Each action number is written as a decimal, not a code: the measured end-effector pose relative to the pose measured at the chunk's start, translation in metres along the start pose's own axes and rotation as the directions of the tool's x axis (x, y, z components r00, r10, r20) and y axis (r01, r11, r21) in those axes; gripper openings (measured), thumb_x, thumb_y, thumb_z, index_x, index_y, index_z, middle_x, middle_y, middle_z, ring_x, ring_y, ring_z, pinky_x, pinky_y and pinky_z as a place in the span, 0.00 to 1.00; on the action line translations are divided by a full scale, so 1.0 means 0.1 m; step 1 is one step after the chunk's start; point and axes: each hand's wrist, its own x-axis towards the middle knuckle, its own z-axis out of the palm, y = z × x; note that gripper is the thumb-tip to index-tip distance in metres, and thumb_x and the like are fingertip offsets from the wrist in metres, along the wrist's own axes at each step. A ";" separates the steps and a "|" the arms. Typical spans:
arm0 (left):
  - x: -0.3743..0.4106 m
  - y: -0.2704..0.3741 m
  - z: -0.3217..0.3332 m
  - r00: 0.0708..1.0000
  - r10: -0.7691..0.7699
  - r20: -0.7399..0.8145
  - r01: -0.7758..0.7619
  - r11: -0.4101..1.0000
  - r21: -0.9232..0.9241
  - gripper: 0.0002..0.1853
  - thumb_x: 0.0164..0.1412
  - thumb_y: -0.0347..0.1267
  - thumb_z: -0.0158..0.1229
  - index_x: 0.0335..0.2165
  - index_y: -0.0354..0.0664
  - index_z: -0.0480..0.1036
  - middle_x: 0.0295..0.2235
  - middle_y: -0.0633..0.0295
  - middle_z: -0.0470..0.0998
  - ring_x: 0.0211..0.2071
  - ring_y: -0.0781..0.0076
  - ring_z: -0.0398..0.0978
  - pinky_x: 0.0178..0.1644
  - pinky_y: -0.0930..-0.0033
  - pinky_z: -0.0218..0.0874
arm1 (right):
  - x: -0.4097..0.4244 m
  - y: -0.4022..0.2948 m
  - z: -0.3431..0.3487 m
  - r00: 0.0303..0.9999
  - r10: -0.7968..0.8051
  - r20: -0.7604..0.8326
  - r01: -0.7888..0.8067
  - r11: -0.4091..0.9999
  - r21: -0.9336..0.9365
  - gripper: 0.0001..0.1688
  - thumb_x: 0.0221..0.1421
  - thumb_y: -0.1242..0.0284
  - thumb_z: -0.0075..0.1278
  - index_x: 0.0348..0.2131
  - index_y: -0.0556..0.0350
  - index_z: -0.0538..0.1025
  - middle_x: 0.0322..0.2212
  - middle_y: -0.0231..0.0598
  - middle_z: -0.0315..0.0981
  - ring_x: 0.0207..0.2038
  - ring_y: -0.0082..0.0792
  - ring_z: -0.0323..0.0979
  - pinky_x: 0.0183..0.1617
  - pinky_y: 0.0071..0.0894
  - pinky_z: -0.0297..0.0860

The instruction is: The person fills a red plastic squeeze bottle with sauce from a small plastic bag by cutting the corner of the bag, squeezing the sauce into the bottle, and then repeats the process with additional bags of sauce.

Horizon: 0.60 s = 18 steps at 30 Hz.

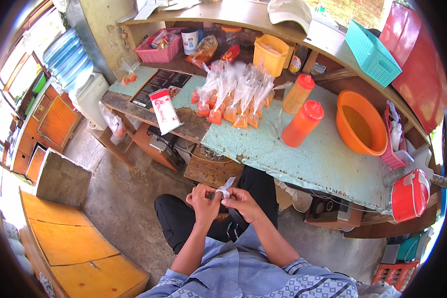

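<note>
Above my lap, my left hand and my right hand meet at a clear plastic bag. Fingers of both hands pinch its twisted, looped upper part, and a loose end sticks up between them. The lower part of this bag is hidden behind my hands. On the table ahead stands a cluster of knotted plastic sachets filled with orange and red sauce. To their right are an orange squeeze bottle and a red squeeze bottle. Left of the cluster lies a white and red plastic pack bearing writing.
An orange basin with liquid sits on the table at right, near a red lidded container. At the back are a yellow container and a pink basket. A water dispenser stands left; a wooden cabinet is lower left.
</note>
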 end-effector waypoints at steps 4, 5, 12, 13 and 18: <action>0.04 0.10 0.01 0.996 0.063 -0.063 -0.063 0.998 0.008 0.09 0.41 0.30 0.70 0.24 0.50 0.76 0.21 0.71 0.68 0.30 0.72 0.69 0.45 0.62 0.46 | 0.07 0.12 0.02 0.955 -0.274 -0.114 0.266 0.960 -0.085 0.10 0.53 0.85 0.58 0.30 0.55 0.72 0.28 0.25 0.71 0.31 0.12 0.67 0.36 0.16 0.65; 0.07 0.15 -0.01 0.994 0.094 -0.061 -0.093 0.996 0.015 0.09 0.41 0.30 0.70 0.25 0.51 0.77 0.22 0.71 0.69 0.30 0.72 0.69 0.45 0.63 0.46 | 0.10 0.16 0.05 0.920 -0.357 -0.162 0.343 0.933 -0.106 0.10 0.52 0.85 0.58 0.29 0.55 0.72 0.26 0.23 0.70 0.28 0.11 0.65 0.32 0.16 0.63; 0.08 0.39 -0.13 0.969 0.236 -0.076 -0.236 0.972 0.014 0.12 0.42 0.30 0.70 0.31 0.52 0.81 0.25 0.74 0.75 0.33 0.74 0.71 0.47 0.62 0.46 | 0.03 -0.15 0.21 0.582 -0.774 -0.250 0.471 0.571 -0.672 0.10 0.46 0.85 0.57 0.30 0.60 0.74 0.24 0.32 0.66 0.24 0.20 0.64 0.25 0.22 0.62; 0.08 0.42 -0.13 0.969 0.236 -0.065 -0.237 0.972 0.005 0.11 0.44 0.29 0.69 0.31 0.50 0.81 0.25 0.72 0.75 0.32 0.73 0.72 0.46 0.64 0.48 | 0.01 -0.21 0.25 0.541 -0.811 -0.223 0.479 0.515 -0.711 0.10 0.45 0.86 0.57 0.31 0.61 0.74 0.25 0.34 0.67 0.24 0.22 0.65 0.25 0.22 0.62; 0.03 0.39 -0.07 0.989 0.026 0.143 0.035 0.912 -0.408 0.06 0.53 0.26 0.65 0.33 0.42 0.81 0.27 0.68 0.76 0.31 0.77 0.72 0.41 0.74 0.56 | -0.01 -0.21 0.22 0.559 -0.818 -0.136 0.457 0.441 -0.773 0.12 0.47 0.87 0.55 0.35 0.60 0.78 0.29 0.38 0.70 0.25 0.25 0.67 0.27 0.24 0.64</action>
